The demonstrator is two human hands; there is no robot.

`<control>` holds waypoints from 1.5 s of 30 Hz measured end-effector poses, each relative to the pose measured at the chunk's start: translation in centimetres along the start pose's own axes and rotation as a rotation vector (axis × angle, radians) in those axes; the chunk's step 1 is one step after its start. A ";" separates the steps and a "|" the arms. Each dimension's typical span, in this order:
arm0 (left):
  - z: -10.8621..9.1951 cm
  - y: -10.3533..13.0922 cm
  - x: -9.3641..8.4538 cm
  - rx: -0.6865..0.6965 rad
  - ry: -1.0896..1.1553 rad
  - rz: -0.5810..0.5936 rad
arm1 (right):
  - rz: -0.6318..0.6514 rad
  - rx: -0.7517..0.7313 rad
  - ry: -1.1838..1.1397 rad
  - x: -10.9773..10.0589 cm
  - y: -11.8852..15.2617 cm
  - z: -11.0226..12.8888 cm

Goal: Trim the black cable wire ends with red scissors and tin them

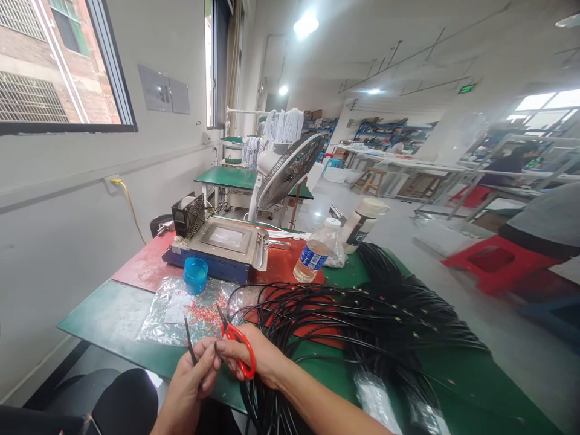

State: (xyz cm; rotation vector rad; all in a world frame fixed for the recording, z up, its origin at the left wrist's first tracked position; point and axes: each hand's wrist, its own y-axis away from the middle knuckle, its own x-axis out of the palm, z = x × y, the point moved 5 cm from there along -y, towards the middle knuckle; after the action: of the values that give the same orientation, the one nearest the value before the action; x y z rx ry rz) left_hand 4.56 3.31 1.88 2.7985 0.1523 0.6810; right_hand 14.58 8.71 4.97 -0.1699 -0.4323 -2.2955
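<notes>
Fingers of my left hand (193, 377) are closed round a thin black cable (189, 339), whose end points up. Red-handled scissors (244, 347) hang on my right hand (256, 356), their blades pointing up and away. The thumb and fingertips of my right hand are pinched close to those of my left; whether they also grip a cable end is hidden. Just beyond my hands lies a clear plastic bag (156, 314) scattered with small red and orange scraps (203, 313). A large bundle of black cables (312, 308) spreads to the right, some strands hanging off the near edge.
Behind the bag stand a blue tub (195, 277) and a metal-topped device (222, 244) with a fan. A labelled bottle (312, 254) and a white container (362, 223) stand near the cables. Beyond the green table (99, 314) is a large fan (290, 172); a red stool (498, 260) stands right.
</notes>
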 end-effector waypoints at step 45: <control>0.4 0.0 0.0 -0.007 0.037 0.059 | -0.036 0.012 -0.025 -0.4 -0.2 -0.3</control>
State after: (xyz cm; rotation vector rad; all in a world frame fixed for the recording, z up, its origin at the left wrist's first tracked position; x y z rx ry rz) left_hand 4.76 3.19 1.53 2.7949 0.0738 0.7457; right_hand 14.72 8.99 4.50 -0.1868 -0.4657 -2.3279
